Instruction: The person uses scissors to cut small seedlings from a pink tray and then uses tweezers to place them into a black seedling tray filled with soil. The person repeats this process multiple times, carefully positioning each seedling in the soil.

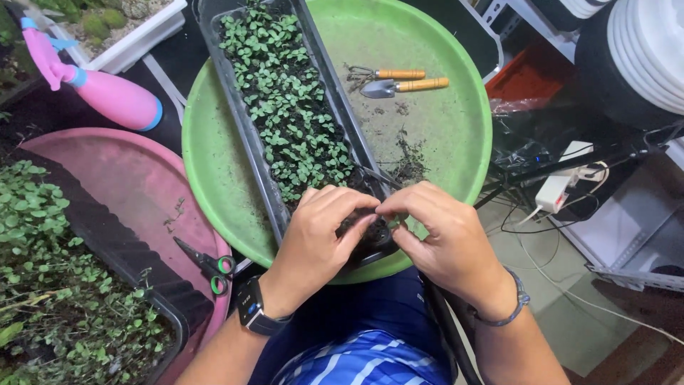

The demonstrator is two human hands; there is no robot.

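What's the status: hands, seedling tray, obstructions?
Left hand, right hand: both pinching a small dark soil clump. Black seedling tray on green basin. Nothing blocking.

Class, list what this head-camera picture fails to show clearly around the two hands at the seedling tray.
- Small dark object: mostly hidden by the left hand and right hand; kind unclear.
- Long black seedling tray: near end covered by hands, far end cut off at top.
- Scissors: blades partly lost against dark tray.
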